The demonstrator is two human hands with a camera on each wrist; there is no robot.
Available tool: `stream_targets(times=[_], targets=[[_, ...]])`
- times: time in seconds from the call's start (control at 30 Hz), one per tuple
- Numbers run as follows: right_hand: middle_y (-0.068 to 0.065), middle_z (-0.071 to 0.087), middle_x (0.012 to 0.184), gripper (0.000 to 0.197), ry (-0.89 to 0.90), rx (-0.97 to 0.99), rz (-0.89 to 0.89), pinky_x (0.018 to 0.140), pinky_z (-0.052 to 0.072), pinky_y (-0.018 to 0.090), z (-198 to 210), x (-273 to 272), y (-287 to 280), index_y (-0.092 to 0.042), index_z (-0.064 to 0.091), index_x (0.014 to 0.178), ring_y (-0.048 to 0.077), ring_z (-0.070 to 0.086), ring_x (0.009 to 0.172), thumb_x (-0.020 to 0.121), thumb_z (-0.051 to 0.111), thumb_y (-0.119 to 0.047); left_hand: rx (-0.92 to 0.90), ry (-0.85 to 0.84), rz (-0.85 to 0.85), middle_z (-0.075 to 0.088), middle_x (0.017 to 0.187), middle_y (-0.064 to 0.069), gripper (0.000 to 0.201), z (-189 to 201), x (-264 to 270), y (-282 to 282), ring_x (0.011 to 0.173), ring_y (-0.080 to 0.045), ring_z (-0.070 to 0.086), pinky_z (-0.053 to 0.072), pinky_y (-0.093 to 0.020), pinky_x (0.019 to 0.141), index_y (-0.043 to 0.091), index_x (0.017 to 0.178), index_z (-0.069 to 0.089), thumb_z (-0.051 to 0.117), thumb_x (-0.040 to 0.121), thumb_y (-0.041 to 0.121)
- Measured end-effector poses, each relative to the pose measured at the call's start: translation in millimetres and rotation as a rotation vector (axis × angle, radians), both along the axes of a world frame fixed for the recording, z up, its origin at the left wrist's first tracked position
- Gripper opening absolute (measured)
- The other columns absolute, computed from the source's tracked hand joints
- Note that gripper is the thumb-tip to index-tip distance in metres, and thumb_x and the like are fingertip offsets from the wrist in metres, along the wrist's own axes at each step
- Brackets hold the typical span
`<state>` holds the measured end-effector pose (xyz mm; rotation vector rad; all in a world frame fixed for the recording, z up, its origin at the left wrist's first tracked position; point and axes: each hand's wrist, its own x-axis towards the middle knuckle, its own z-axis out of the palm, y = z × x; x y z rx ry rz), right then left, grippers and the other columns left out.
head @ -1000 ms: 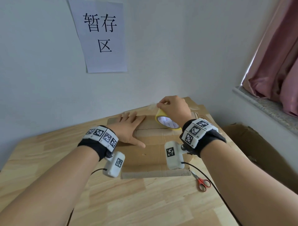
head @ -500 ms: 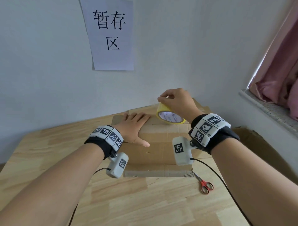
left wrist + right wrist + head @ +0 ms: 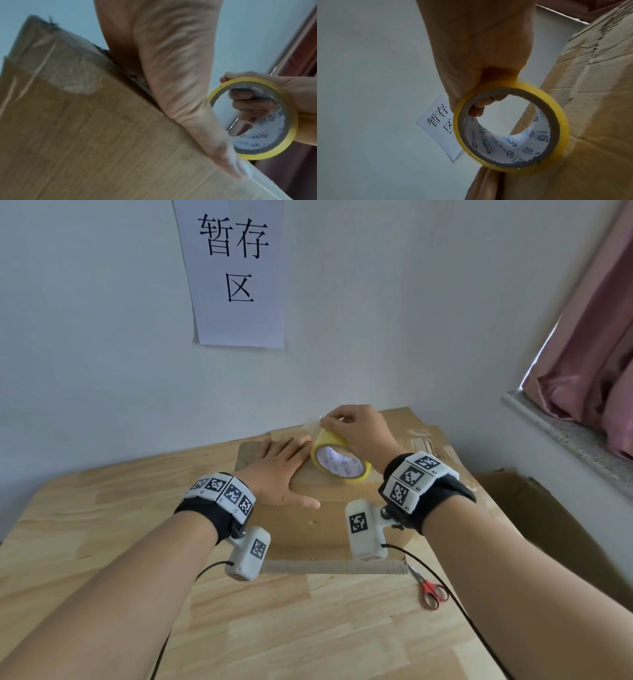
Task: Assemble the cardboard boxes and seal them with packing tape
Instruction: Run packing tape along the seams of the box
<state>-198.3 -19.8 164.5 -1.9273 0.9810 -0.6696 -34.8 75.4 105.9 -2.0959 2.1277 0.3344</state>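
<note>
A brown cardboard box [image 3: 318,529] stands on the wooden table [image 3: 102,525], its top flaps folded down. My left hand [image 3: 284,470] lies flat on the top, fingers straight, pressing near the far edge. My right hand [image 3: 359,433] grips a yellow roll of packing tape [image 3: 339,462], fingers curled through its core, and holds it above the box's far part. In the left wrist view the palm [image 3: 171,81] presses the cardboard [image 3: 85,135], the tape roll [image 3: 254,116] just beyond. In the right wrist view the fingers [image 3: 481,105] hook inside the tape roll [image 3: 510,125].
Red-handled scissors [image 3: 430,589] lie on the table right of the box. More flattened cardboard [image 3: 431,440] lies behind it, and an open carton [image 3: 548,525] stands off the table's right edge. A paper sign [image 3: 236,272] hangs on the wall; a curtain [image 3: 592,364] is at the right.
My right hand has lifted the tape roll off the box top and tilted it up. The left hand stays flat on the box. The head view has dropped slightly.
</note>
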Motion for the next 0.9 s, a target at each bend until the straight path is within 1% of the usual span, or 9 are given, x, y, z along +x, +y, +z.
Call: stream_targets(times=[0.1,0.2,0.27,0.33,0.4,0.57,0.67,0.8,0.9], targets=[[-0.012,0.050,0.060,0.012,0.013,-0.007,0.007,0.055,0.035,0.018,-1.5,1.5,-0.1,-0.020,0.069,0.082,0.004,0.044,0.053,0.088,0.064,-0.029,-0.101,0.018,0.070,-0.004,0.159,0.013,0.097,-4.0,9.1,10.1,0.146,-0.010,-0.009,-0.011,-0.047,0.117,0.034,0.151,-0.001,0.007,0.070,0.086],[-0.012,0.049,0.061,0.011,-0.002,0.009,0.005,0.056,0.034,0.019,-2.3,1.7,0.1,-0.020,0.069,0.083,0.004,0.043,0.054,0.088,0.065,-0.029,-0.296,0.119,0.309,0.011,0.159,0.012,0.062,-11.0,29.0,25.6,0.146,-0.011,0.006,0.001,-0.045,0.118,0.030,0.151,0.017,0.018,0.095,0.059],[-0.013,0.048,0.061,0.010,-0.006,0.010,0.002,0.056,0.034,0.018,-2.0,2.3,1.0,-0.021,0.068,0.082,0.004,0.043,0.054,0.087,0.065,-0.029,-0.373,0.378,0.434,0.014,0.159,0.008,0.053,-15.1,39.4,31.8,0.145,-0.011,0.012,0.009,-0.032,0.117,0.021,0.149,0.027,0.025,0.101,0.044],[-0.012,0.050,0.062,0.010,0.000,0.009,0.001,0.056,0.035,0.019,-1.9,3.4,2.2,-0.021,0.068,0.082,0.004,0.044,0.055,0.087,0.065,-0.029,-0.419,0.665,0.501,0.014,0.158,0.006,0.043,-19.1,39.5,32.5,0.144,-0.008,0.013,0.008,-0.018,0.111,0.018,0.143,0.036,0.028,0.103,0.032],[-0.011,0.051,0.063,0.010,0.014,0.005,-0.001,0.056,0.035,0.019,-2.0,4.5,2.9,-0.023,0.068,0.082,0.004,0.045,0.055,0.087,0.065,-0.030,-0.491,0.805,0.546,0.021,0.154,0.004,0.032,-21.7,34.9,29.7,0.143,-0.008,0.015,0.008,-0.016,0.109,0.023,0.132,0.044,0.029,0.104,0.024],[-0.011,0.052,0.063,0.010,0.029,-0.015,-0.005,0.054,0.033,0.018,-2.6,6.4,2.4,-0.022,0.069,0.082,0.003,0.044,0.055,0.088,0.064,-0.029,-0.573,0.818,0.553,0.041,0.128,0.001,0.023,-29.4,36.4,26.0,0.121,-0.007,0.035,0.022,-0.021,0.110,0.027,0.118,0.046,0.033,0.103,0.016],[-0.012,0.053,0.063,0.011,0.058,-0.031,0.006,0.054,0.033,0.018,-3.4,7.6,4.5,-0.022,0.069,0.081,0.003,0.046,0.057,0.088,0.064,-0.030,-0.537,0.804,0.568,0.038,0.126,-0.001,0.027,-30.7,36.3,26.1,0.116,-0.006,0.036,0.023,-0.017,0.102,0.022,0.124,0.046,0.031,0.103,0.017],[-0.010,0.058,0.066,0.013,0.072,-0.035,0.051,0.058,0.038,0.020,0.7,11.0,4.6,-0.022,0.070,0.080,0.005,0.050,0.062,0.087,0.064,-0.032,-0.501,0.813,0.585,0.035,0.127,-0.002,0.030,-27.5,36.6,25.0,0.114,-0.006,0.035,0.031,-0.025,0.101,0.020,0.129,0.046,0.029,0.103,0.018],[-0.004,0.064,0.071,0.013,0.064,-0.011,0.116,0.064,0.045,0.025,5.3,22.2,6.8,-0.023,0.072,0.080,0.010,0.055,0.068,0.085,0.066,-0.033,-0.519,0.805,0.583,0.036,0.127,-0.004,0.030,-26.2,37.7,22.3,0.113,-0.008,0.037,0.027,-0.022,0.102,0.017,0.128,0.046,0.028,0.104,0.017]])
